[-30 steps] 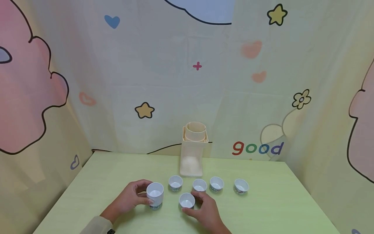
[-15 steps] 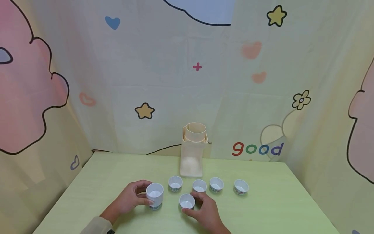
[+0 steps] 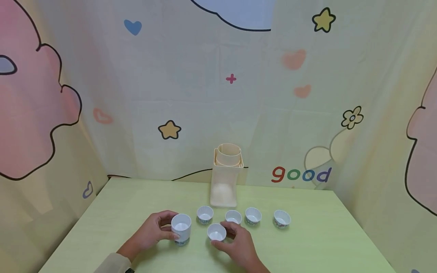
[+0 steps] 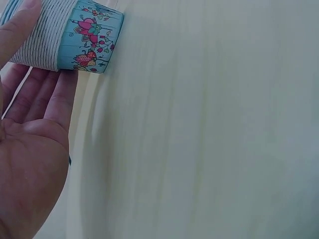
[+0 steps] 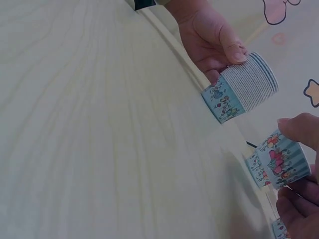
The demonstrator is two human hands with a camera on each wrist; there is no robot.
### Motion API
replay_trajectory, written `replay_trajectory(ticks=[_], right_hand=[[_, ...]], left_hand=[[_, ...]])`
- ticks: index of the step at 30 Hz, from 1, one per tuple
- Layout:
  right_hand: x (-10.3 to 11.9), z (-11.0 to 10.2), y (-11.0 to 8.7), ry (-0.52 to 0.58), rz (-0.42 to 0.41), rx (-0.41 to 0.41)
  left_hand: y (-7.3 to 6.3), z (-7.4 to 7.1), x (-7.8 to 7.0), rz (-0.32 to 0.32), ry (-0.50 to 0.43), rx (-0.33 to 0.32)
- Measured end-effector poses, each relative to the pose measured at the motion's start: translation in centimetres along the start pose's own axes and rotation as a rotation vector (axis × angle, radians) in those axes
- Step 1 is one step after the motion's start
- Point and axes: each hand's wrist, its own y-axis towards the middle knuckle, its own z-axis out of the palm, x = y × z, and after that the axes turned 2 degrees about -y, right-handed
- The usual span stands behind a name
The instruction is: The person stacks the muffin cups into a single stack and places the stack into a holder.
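My left hand (image 3: pixel 153 229) grips a stack of nested paper cups (image 3: pixel 181 227) at the left, thumb in front and fingers behind. In the left wrist view the stack (image 4: pixel 50 37) shows many white rims above a blue flowered base. To its right, my right hand (image 3: pixel 239 244) pinches a single paper cup (image 3: pixel 216 232) between thumb and fingers, mouth up. The right wrist view shows this cup (image 5: pixel 281 162) with flowers and blue stripes, seemingly just off the table. Close behind it stands another paper cup (image 3: pixel 233 217), its lower part partly hidden.
More paper cups stand upright along a loose row: one cup (image 3: pixel 205 215) behind the stack's right side, a cup (image 3: pixel 253 216) right of middle, and a cup (image 3: pixel 282 219) farther right. A cream dispenser-like stand (image 3: pixel 223 189) with a round top is at the table's (image 3: pixel 136 197) back edge.
My right hand has raised its paper cup slightly and shifted it a little left. My left hand and the stack stay in place.
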Motion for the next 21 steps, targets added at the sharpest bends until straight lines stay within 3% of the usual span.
replay_trajectory(ticks=[21], right_hand=[[2.7, 0.5, 0.6, 0.213, 0.017, -0.002]], left_hand=[[0.0, 0.0, 0.2, 0.015, 0.007, 0.003]])
